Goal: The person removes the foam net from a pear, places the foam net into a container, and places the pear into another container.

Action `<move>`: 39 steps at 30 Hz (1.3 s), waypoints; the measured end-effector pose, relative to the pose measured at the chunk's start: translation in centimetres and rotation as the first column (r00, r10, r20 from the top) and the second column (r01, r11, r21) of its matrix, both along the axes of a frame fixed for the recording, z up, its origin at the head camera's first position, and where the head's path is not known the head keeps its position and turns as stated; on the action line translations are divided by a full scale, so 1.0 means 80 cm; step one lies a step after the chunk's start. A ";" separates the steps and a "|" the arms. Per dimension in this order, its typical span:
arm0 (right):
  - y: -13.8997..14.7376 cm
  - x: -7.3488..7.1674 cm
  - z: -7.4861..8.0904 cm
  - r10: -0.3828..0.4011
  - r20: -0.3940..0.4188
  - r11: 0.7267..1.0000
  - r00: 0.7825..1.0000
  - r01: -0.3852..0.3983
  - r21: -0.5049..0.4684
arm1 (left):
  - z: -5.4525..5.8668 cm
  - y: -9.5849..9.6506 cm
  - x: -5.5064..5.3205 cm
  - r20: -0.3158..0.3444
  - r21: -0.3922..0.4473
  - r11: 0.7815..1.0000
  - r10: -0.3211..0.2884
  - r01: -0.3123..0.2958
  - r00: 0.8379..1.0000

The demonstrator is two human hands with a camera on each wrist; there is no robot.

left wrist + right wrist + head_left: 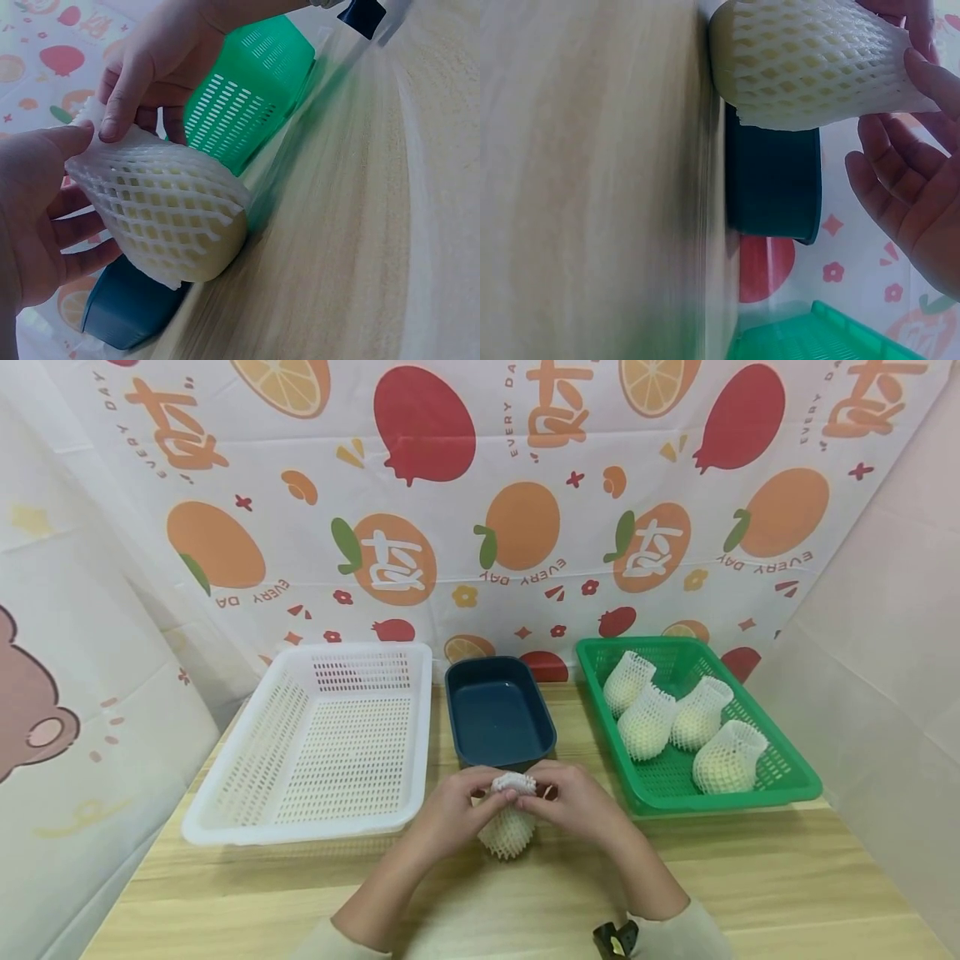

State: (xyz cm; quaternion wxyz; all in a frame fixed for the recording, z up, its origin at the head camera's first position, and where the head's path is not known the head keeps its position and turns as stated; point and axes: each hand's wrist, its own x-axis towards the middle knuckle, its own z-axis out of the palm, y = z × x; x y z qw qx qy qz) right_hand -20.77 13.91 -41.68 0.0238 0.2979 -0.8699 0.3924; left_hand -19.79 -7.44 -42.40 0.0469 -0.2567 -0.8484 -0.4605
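A pale yellow round fruit in a white foam net sleeve (507,833) stands on the table in front of the dark blue tub (498,718). My left hand (455,810) pinches the gathered top of the sleeve from the left, thumb in front. From the right, my right hand (573,802) pinches the same top edge, its thumb close to the other one. In the left wrist view the fruit's bare lower end (225,251) shows below the net (161,199). The right wrist view shows the net (817,64) and several right-hand fingers (892,161) spread away from it.
A white perforated basket (352,760) stands on the left of the wooden table (480,918). On the right, a green basket (652,789) holds several netted fruits (647,727). A printed cloth (465,552) hangs behind. A small dark object (615,937) is at the right sleeve.
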 end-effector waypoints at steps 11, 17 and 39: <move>-0.001 0.000 -0.001 0.003 -0.013 1.000 1.000 -0.003 0.010 | 0.000 0.002 0.000 -0.024 0.014 0.999 0.031 -0.030 0.999; -0.001 0.000 -0.002 -0.001 -0.026 1.000 1.000 0.001 0.016 | 0.001 0.002 0.001 -0.028 0.008 0.999 0.038 -0.038 0.999; -0.001 0.000 -0.002 -0.017 -0.030 1.000 0.999 0.017 0.020 | 0.004 0.001 0.001 -0.008 0.009 1.000 0.026 -0.025 1.000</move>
